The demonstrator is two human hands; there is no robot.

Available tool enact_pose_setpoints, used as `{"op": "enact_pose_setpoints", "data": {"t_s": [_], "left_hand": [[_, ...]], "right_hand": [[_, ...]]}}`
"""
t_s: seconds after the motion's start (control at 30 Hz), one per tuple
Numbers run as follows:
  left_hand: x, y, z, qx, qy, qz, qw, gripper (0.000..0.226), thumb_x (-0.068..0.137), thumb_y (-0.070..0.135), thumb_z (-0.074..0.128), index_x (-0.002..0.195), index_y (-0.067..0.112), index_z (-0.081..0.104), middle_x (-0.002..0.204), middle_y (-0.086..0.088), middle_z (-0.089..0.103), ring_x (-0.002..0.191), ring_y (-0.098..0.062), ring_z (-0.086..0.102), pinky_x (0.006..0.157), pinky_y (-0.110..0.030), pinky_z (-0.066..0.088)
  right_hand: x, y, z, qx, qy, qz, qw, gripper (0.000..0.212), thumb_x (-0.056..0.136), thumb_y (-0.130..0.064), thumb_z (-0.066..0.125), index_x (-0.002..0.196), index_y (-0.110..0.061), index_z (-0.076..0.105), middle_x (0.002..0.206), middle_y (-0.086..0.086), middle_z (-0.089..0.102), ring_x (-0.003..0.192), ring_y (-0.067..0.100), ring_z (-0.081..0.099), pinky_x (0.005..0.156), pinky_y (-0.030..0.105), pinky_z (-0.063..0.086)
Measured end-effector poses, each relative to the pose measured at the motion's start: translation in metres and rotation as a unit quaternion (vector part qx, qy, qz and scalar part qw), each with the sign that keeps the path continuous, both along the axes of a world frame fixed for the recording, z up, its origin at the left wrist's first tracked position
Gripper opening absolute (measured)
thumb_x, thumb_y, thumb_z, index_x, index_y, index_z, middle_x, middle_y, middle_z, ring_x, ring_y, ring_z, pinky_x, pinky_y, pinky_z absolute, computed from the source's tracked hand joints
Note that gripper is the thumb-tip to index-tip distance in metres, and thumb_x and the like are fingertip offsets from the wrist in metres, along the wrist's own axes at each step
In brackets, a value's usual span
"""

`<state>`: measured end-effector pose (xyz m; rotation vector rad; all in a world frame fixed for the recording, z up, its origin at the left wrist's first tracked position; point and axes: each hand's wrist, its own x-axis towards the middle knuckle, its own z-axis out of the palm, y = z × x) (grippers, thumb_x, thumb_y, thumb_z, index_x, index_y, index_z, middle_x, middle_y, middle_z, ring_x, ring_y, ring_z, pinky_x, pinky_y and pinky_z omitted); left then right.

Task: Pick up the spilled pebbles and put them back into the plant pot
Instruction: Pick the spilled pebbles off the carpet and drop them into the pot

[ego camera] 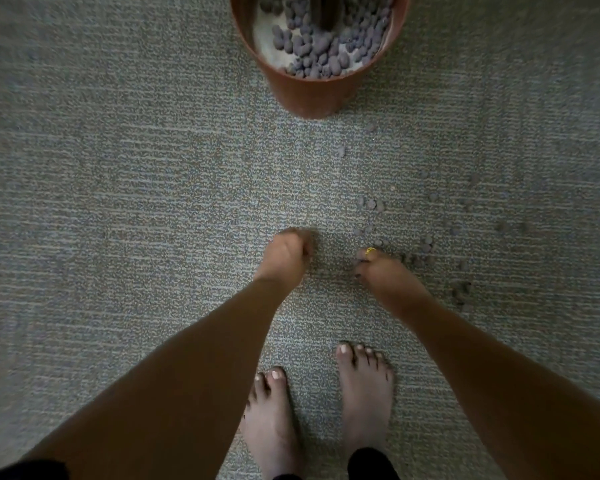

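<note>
The brown plant pot (309,95) stands on the carpet at the top centre, with grey-purple pebbles (312,50) and a dark stem inside. Spilled pebbles (371,203) lie scattered on the carpet to the right, below the pot. My left hand (286,256) is low over the carpet, curled into a fist, and its inside is hidden. My right hand (378,270), with a gold ring, is bent down at the carpet beside a cluster of pebbles (425,249). Its fingers are curled around a few dark pebbles. Both hands are blurred.
Grey-green carpet (136,202) covers the whole floor. My two bare feet (364,393) stand just below the hands. More loose pebbles (461,294) lie to the right of my right forearm, and some spread toward the right edge.
</note>
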<state>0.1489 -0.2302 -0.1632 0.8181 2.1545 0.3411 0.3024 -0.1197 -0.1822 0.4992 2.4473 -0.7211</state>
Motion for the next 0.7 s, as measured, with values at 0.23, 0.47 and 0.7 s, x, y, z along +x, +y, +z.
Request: {"op": "enact_pose_setpoints", "data": {"t_s": [0.23,0.47,0.7], "left_hand": [[-0.049,0.047,0.067,0.237,0.118,0.129,0.956,0.007,0.085,-0.002,0.057,0.085,0.001,0.064,0.091,-0.011,0.062,0.077,-0.016,0.057,0.074,-0.025,0.053],[-0.105,0.113,0.114,0.331,0.198,0.177,0.905,0.012,0.082,0.004,0.06,0.092,-0.001,0.061,0.099,-0.013,0.062,0.09,-0.021,0.062,0.08,-0.032,0.054],[-0.121,0.123,0.1,0.258,0.195,0.146,0.935,0.016,0.081,0.003,0.058,0.096,-0.001,0.063,0.1,-0.013,0.067,0.092,-0.025,0.064,0.083,-0.037,0.052]], "right_hand": [[-0.043,0.013,0.061,0.002,0.211,-0.288,0.934,0.014,0.087,-0.006,0.058,0.095,0.0,0.068,0.112,0.019,0.059,0.1,0.025,0.058,0.085,0.019,0.046],[-0.144,0.075,0.133,0.019,0.422,-0.381,0.823,0.014,0.082,-0.006,0.065,0.096,-0.005,0.068,0.113,0.015,0.057,0.095,0.013,0.059,0.08,0.015,0.055],[-0.175,0.099,0.116,0.043,0.368,-0.307,0.877,0.02,0.084,-0.003,0.062,0.103,-0.007,0.067,0.118,0.015,0.054,0.102,0.013,0.056,0.087,0.021,0.053]]}}
